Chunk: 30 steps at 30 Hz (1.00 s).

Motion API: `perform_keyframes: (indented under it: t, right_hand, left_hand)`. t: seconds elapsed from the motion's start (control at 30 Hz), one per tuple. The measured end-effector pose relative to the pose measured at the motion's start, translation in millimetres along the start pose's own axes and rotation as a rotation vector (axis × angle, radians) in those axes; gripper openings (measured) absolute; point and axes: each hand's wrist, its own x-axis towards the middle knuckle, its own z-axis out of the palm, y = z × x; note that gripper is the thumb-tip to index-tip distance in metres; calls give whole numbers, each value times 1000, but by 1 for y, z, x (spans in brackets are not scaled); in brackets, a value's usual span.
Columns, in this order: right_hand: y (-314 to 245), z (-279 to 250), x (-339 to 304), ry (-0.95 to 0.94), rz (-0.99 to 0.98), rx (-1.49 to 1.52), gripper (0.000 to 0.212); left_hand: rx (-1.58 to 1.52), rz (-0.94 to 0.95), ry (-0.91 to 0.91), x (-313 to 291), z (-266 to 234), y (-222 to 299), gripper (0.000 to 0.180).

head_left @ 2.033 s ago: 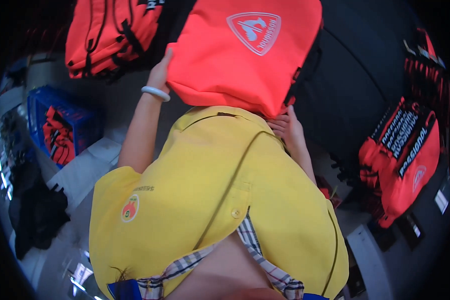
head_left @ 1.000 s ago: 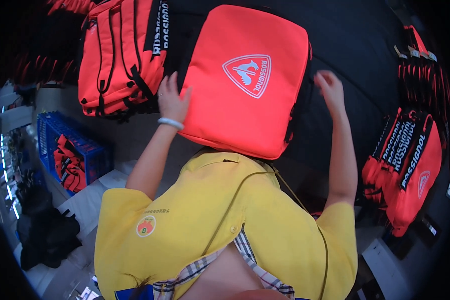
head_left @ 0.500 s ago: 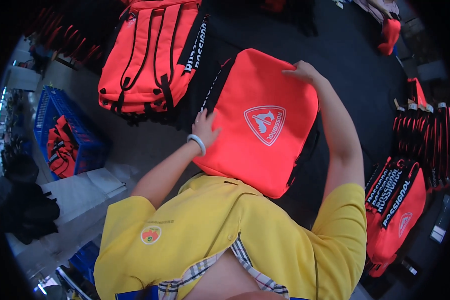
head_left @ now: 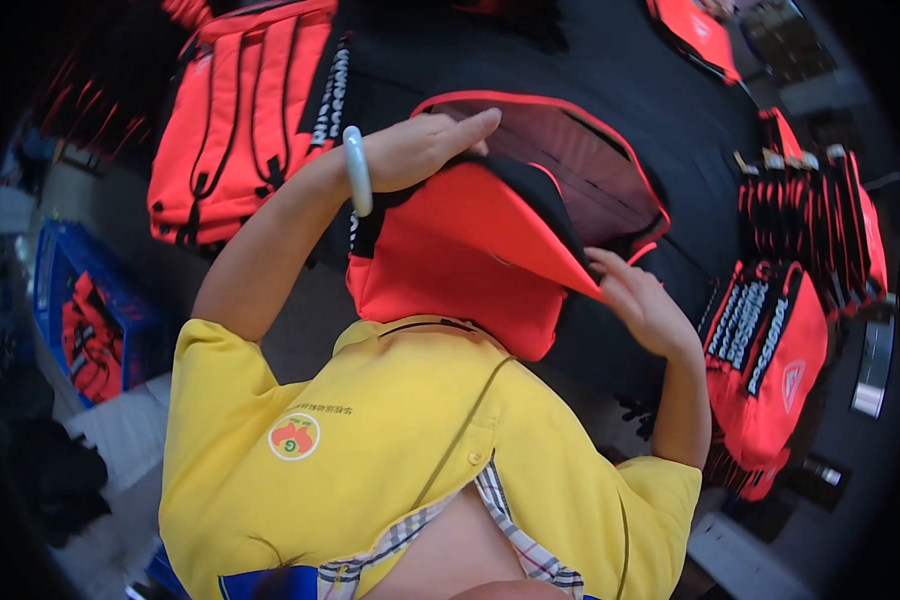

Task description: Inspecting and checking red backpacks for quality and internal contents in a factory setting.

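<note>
Head view: your right fingers (head_left: 618, 268) pinch the front panel (head_left: 535, 240) of the red bag (head_left: 440, 285); your left fingers' (head_left: 475, 127) hold, I can't tell. Likely light, floppy; grip that panel

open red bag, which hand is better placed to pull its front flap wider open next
Probably the right hand: it is at the right corner of the front flap. The left hand is over the upper left of the red bag, farther from that corner.

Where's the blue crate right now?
Head view, far left: the blue crate, red pieces inside, is below and left of the strapped red backpack.
</note>
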Motion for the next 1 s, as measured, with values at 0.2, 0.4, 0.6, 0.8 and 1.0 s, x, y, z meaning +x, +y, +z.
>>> perform_keyframes:
  t: [0.2,0.4,0.6,0.8,1.0]
  right_hand:
    - [76,27,-10,400,-127,-231,28]
    - [86,17,-11,760,-47,478,19]
    - [101,7,16,911,-16,380,28]
    - [103,-11,25,905,-36,373,28]
    - [110,-19,29,934,-62,367,30]
  left_hand:
    - [-238,-150,-511,27,36,47,37]
    - [-322,-11,-187,49,41,36,25]
    - [-552,-82,-38,57,55,46,23]
    - [-739,-296,-145,60,45,50,30]
    - [-638,-287,-193,67,45,52,33]
